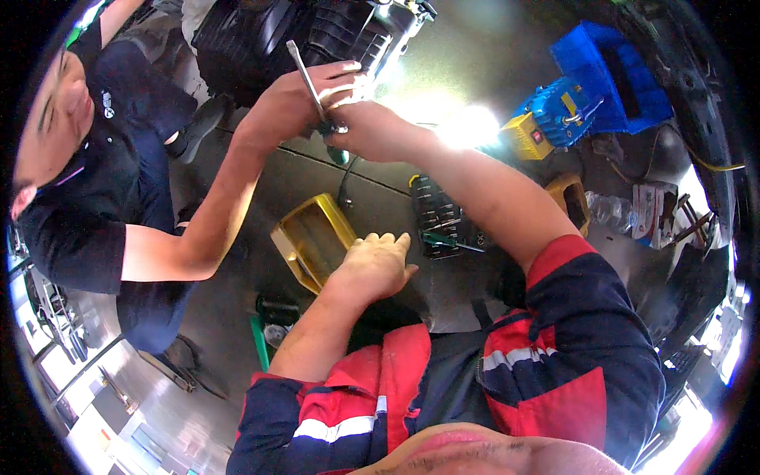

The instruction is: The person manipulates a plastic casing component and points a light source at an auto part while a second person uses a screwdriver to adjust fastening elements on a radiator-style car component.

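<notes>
A screwdriver [304, 73] with a long metal shaft and a green handle is held in my right hand [368, 131], its tip pointing up and to the left. Right beside my fingers, a co-worker's hand [297, 99] reaches in from the left and overlaps the shaft area; whether it touches the screwdriver I cannot tell. Behind both hands lies a large black plastic part [313, 28]. My left hand [372, 267] hovers next to a yellow bin [346, 224], fingers loosely bent and thumb apart, with nothing visible in it.
A black case of bits [431, 204] lies on the floor under my right forearm, a green-handled screwdriver [450, 241] across it. Further right are a bright blue-and-yellow device [554, 115], a blue bin [566, 51], another yellow bin [564, 194] and a plastic bottle [608, 210]. A co-worker [87, 190] crouches left.
</notes>
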### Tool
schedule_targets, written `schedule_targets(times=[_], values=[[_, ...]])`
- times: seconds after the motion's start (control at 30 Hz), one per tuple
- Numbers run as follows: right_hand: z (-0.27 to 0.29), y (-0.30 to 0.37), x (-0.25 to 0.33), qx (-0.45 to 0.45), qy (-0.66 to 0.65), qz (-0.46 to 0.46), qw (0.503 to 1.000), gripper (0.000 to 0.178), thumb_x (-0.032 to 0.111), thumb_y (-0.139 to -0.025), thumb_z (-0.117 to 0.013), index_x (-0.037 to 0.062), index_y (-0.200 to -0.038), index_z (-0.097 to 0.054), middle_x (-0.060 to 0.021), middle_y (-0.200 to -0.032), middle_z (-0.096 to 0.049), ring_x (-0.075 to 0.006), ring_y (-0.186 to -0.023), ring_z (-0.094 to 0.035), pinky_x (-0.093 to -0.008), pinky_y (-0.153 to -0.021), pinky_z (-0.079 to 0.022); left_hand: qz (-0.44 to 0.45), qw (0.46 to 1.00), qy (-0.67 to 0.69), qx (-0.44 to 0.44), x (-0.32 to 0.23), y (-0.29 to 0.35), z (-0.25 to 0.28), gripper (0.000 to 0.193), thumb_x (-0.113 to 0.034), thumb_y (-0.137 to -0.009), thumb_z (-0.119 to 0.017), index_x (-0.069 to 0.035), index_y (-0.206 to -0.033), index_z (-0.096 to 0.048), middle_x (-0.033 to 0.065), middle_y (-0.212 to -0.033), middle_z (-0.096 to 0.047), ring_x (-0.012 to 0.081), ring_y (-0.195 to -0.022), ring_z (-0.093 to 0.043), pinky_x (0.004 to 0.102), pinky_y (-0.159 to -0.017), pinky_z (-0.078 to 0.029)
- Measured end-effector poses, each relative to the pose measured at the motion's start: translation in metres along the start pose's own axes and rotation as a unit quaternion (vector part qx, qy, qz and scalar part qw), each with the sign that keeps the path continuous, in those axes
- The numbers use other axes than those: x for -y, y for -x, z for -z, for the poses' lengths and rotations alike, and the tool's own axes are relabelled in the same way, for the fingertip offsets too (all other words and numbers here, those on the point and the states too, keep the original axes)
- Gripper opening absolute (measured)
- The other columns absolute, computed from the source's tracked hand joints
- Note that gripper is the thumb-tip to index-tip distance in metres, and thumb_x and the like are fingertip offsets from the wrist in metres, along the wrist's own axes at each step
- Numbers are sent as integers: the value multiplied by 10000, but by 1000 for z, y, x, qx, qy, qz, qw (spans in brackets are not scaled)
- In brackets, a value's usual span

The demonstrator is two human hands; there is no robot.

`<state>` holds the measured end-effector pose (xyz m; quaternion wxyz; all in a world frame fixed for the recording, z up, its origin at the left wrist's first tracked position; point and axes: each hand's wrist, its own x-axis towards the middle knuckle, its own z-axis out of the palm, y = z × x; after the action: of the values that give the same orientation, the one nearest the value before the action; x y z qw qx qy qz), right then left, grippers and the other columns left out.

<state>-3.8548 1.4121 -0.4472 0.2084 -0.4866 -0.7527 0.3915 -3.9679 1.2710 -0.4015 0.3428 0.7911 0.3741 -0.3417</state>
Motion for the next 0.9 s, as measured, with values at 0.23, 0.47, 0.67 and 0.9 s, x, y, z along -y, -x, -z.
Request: schedule_targets(times=[0.23,0.47,0.67,0.9], values=[[-3,20,-10,63,-37,-59,996,359,260,-810,-636,51,-1103,-636,-180,-947,-670,-306,-884,-649,-397,-819,-499,-5,1000,6,-18,-1,-1,-1,572,-398,-907,-554,-44,-1344,-447,171,-1201,-572,334,-1139,-537,426,-981,-426],[15,46,-6,12,-91,-30,995,393,264,-790,-657,35,-1108,-629,-181,-1009,-666,-305,-922,-644,-380,-851,-491,118,992,15,-41,2,-4,15,692,-469,-869,-593,43,-1308,-436,237,-1139,-584,356,-1068,-583,433,-944,-451],[22,90,-2,47,-128,-82,987,433,299,-832,-667,14,-1153,-605,-163,-1046,-657,-251,-946,-632,-358,-884,-479,105,860,332,-374,7,-5,15,501,-333,-847,-673,6,-1168,-492,208,-972,-635,316,-895,-654,405,-752,-507],[47,112,-119,268,288,-217,893,555,311,-855,-623,48,-1322,-481,-182,-1344,-485,-308,-1250,-464,-417,-1050,-370,101,778,537,-308,9,-10,7,271,-156,-872,-633,-36,-1072,-495,21,-769,-550,100,-619,-536,270,-564,-453]])
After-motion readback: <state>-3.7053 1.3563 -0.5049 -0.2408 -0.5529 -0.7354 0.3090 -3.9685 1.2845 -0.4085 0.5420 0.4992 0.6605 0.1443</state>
